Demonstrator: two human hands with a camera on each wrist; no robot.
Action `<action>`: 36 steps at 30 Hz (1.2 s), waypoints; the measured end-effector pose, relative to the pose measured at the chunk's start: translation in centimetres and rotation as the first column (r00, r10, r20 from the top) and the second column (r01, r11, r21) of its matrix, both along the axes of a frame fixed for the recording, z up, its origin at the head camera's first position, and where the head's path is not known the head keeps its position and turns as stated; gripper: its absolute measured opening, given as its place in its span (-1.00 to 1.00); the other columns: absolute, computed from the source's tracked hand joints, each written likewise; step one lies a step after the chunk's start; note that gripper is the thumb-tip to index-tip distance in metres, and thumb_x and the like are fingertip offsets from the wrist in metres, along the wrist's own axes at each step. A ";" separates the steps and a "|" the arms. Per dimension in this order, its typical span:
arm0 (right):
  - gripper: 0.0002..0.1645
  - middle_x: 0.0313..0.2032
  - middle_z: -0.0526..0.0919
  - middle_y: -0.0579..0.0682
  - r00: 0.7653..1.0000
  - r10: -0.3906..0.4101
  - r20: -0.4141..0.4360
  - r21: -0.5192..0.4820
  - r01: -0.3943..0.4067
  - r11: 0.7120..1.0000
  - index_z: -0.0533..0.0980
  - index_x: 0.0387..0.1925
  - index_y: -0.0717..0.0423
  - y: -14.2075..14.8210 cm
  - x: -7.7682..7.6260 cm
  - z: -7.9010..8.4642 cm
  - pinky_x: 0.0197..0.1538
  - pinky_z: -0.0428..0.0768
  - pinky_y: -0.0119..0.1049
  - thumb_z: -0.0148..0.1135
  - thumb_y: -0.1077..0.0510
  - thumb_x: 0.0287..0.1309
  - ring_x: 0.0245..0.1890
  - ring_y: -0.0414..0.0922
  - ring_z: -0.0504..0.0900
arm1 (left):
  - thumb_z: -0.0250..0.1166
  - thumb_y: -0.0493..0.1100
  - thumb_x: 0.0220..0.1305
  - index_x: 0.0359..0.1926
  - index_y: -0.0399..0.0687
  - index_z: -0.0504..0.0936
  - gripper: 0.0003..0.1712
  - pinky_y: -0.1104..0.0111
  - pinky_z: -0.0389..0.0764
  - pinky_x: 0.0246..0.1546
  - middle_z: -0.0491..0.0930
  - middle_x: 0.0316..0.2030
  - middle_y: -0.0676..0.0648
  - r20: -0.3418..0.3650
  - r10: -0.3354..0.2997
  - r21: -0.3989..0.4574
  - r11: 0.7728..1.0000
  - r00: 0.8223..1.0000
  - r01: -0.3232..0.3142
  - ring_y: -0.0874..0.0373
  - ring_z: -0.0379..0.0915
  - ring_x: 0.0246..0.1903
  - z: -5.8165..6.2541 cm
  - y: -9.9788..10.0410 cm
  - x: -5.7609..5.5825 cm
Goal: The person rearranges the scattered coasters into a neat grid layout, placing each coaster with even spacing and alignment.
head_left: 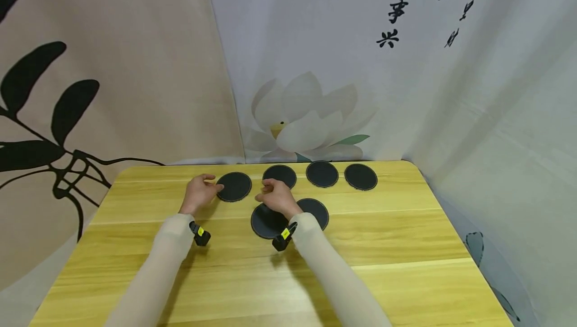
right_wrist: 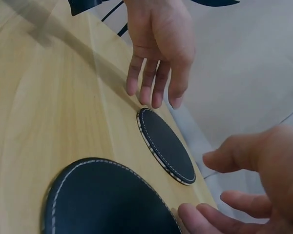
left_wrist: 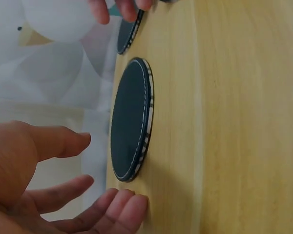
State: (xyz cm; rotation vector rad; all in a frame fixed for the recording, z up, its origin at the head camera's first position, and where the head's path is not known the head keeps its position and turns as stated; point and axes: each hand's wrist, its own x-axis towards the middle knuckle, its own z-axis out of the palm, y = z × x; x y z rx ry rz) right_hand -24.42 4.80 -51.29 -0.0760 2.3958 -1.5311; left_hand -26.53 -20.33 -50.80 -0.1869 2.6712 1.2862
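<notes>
Round black coasters with pale stitching round the rim lie flat on the table. My left hand (head_left: 200,194) is at the left side of the leftmost back coaster (head_left: 234,187), fingers loosely bent and holding nothing. In the left wrist view, its fingertips come close to the near rim of that coaster (left_wrist: 131,119). My right hand (head_left: 278,199) hovers over the gap between the second back coaster (head_left: 280,173) and the front left coaster (head_left: 265,222), partly covering both. Seen from the right wrist, the right hand (right_wrist: 268,180) has thumb and fingers apart with nothing between them.
Two more coasters, one black disc (head_left: 322,174) and the rightmost coaster (head_left: 360,177), continue the back row. A front right coaster (head_left: 315,212) lies partly behind my right wrist. The wooden table (head_left: 405,247) meets a printed cloth backdrop (head_left: 315,41) at its far edge.
</notes>
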 end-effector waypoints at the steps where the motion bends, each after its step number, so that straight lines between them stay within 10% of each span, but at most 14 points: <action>1: -0.28 0.24 0.60 0.14 1.000 -0.003 0.010 -0.005 0.003 1.000 0.40 0.42 0.15 -0.2 -0.2 0.1 0.24 0.63 -0.03 0.37 0.09 0.28 0.20 0.06 0.61 | 0.25 -0.03 0.46 0.46 -0.29 0.36 -0.31 0.16 0.68 -0.11 0.53 0.23 -0.43 0.001 -0.008 -0.003 1.000 1.000 0.008 -0.26 0.57 0.12 -0.1 -0.1 -0.2; 15: -0.25 0.20 0.63 0.20 0.986 -0.095 0.136 -0.121 0.112 0.986 0.39 0.42 0.20 -3.0 -1.4 0.3 0.11 0.71 -0.11 0.37 0.11 0.24 0.09 0.11 0.71 | 0.28 -0.07 0.42 0.42 -0.32 0.41 -0.34 0.38 0.60 -0.24 0.56 0.20 -0.42 0.050 -0.021 -0.028 0.999 0.999 0.022 -0.14 0.62 0.02 -0.4 0.3 -2.6; 24: -0.29 0.28 0.55 0.18 0.967 -0.154 0.202 -0.231 0.200 0.952 0.39 0.40 0.27 -4.9 -1.5 -0.1 0.19 0.70 -0.09 0.34 0.16 0.26 0.16 0.19 0.67 | 0.27 -0.12 0.41 0.35 -0.38 0.48 -0.40 0.19 0.66 0.00 0.52 0.26 -0.42 0.054 -0.006 -0.052 0.999 0.999 0.009 -0.27 0.53 0.20 -0.4 -0.1 -2.4; 36: -0.36 0.29 0.55 0.21 0.960 -0.231 0.160 -0.173 0.257 0.951 0.45 0.37 0.26 -5.9 -1.1 -0.3 -0.01 0.75 -0.19 0.32 0.23 0.27 0.00 0.04 0.73 | 0.32 -0.20 0.37 0.23 -0.31 0.61 -0.54 0.45 0.56 -0.30 0.61 0.17 -0.37 0.069 0.074 -0.012 0.997 0.995 -0.074 -0.10 0.60 0.04 -0.8 0.2 -2.0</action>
